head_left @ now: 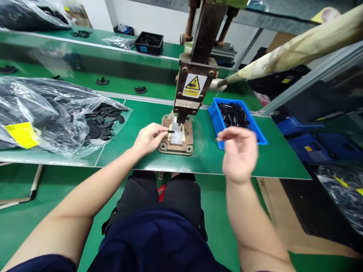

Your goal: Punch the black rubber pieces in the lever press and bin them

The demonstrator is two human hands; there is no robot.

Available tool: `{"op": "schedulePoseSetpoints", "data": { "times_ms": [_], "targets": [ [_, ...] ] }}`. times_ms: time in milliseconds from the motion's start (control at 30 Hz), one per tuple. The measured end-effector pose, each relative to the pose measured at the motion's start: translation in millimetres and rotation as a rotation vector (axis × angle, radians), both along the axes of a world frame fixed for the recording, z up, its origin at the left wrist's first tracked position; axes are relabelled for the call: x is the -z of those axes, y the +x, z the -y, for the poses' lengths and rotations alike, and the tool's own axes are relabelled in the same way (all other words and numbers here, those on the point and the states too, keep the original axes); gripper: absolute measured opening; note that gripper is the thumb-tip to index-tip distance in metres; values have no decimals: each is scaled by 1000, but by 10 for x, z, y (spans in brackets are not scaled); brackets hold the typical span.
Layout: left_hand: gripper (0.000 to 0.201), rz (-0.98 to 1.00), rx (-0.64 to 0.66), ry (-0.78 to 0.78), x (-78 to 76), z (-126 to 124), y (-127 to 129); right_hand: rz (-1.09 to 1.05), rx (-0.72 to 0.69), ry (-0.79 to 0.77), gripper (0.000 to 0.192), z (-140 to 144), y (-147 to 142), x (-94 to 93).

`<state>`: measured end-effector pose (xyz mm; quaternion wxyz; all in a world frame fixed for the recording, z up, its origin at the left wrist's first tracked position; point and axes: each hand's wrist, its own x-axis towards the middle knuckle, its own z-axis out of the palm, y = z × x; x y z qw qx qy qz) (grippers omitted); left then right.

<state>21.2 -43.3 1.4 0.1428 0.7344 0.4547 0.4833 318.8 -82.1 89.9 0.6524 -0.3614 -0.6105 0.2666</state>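
My left hand pinches a small black plastic piece at the base of the press. The piece's free end reaches over the light metal plate on the rusty press base, below the ram. Slightly blurred, my right hand is raised in front of the blue bin, its fingers curled together. Something tiny seems to show at those fingertips, too small and smeared to name. Dark slender parts fill the bin.
A clear plastic bag spills curved black pieces on the bench's left. Behind, a green belt carries a few curved pieces, and a black bin stands on the far shelf. A wrapped pipe slants across the upper right.
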Motion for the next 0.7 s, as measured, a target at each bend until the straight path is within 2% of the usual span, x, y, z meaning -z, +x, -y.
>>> {"op": "schedulePoseSetpoints", "data": {
  "times_ms": [100, 167, 233, 300, 367, 433, 567, 700],
  "targets": [
    [22, -153, 19, -15, 15, -360, -38, -42, -11, 334, 53, -258, 76, -786],
    [26, -275, 49, -44, -7, -474, -10, -30, -47, 355, 49, -332, 26, -1230],
    [30, -398, 63, -80, -50, -518, 29, 53, -109, 344, 42, -367, -69, -1516],
    [32, -501, 75, -102, -103, -532, 61, 110, -152, 352, 34, -389, -171, -1626],
    [33, -566, 93, -104, -149, -543, 78, 101, -160, 382, 25, -394, -248, -1586],
    [34, -594, 109, -99, -175, -557, 80, 80, -160, 409, 18, -358, -287, -1443],
    [34, -573, 131, -102, -168, -581, 71, 142, -151, 447, 33, -180, -251, -1010],
    [33, -527, 145, -108, -139, -585, 61, 272, -62, 484, 26, -32, -177, -587]
  ]
}}
